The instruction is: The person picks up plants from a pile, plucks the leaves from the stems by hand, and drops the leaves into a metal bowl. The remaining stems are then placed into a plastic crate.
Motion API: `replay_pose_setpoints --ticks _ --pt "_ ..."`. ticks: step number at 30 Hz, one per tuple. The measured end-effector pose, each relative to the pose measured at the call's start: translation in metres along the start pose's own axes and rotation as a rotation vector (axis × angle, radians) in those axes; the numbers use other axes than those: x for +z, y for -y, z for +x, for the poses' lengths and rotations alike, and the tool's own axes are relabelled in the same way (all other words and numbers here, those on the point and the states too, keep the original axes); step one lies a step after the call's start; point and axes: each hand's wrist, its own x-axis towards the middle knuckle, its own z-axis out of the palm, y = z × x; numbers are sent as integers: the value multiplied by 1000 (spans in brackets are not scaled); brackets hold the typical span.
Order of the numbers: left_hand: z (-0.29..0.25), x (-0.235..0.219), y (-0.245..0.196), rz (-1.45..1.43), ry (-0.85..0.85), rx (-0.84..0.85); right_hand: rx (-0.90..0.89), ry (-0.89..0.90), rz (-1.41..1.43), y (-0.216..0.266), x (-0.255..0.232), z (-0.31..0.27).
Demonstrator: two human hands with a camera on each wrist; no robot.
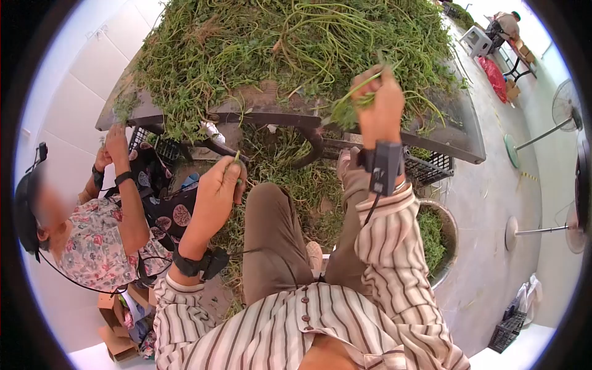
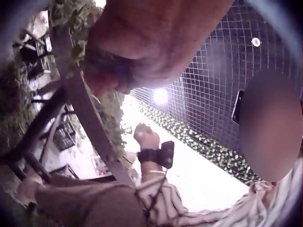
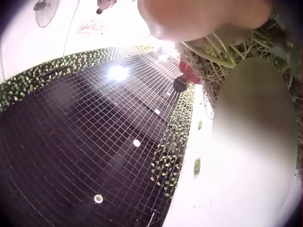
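Observation:
A large heap of leafy green stems (image 1: 296,49) covers the dark table (image 1: 453,132) in the head view. My right hand (image 1: 383,108) is raised over the table's near edge and grips a small bunch of green stems (image 1: 348,111), whose leafy ends hang to the left. In the right wrist view, pale green stems (image 3: 222,54) show below the hand (image 3: 203,19). Lower and to the left, in front of the table edge, my left hand (image 1: 219,185) holds a short green stem (image 1: 237,158) between thumb and curled fingers. In the left wrist view this hand's fingertips are in shadow.
Another person (image 1: 98,228) sits close on the left, hands at the table's corner. Loose greens (image 1: 308,179) litter the floor under the table. A round tub (image 1: 453,237) of greens stands by my right leg, near a black crate (image 1: 435,168). Standing fans (image 1: 564,108) are farther right.

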Motion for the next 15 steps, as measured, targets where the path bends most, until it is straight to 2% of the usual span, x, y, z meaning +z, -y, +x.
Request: replay_pose_setpoints --ticks 1,3,5,6,7,8,9,11,12,15 --pt "4 1 -2 0 -4 -2 137 96 109 -14 -5 -3" --pt "13 10 -10 -119 -63 18 166 98 102 -22 5 -14" --pt "23 20 -13 -172 -101 -10 259 235 204 -29 9 -18" --pt "28 25 -12 -208 -103 53 317 162 196 -27 14 -23" --pt "33 29 -14 -245 -106 116 315 171 196 -28 14 -25" --pt "35 31 -20 -220 -61 36 348 232 253 -29 12 -25" --pt "38 36 -24 -222 -71 37 385 293 310 -30 11 -26" --pt "45 48 -32 -207 -69 143 402 309 294 -32 13 -30" --pt "49 50 -37 -138 -81 169 352 279 225 -33 17 -35" --pt "52 57 -48 -10 4 124 269 241 101 -34 23 -43"
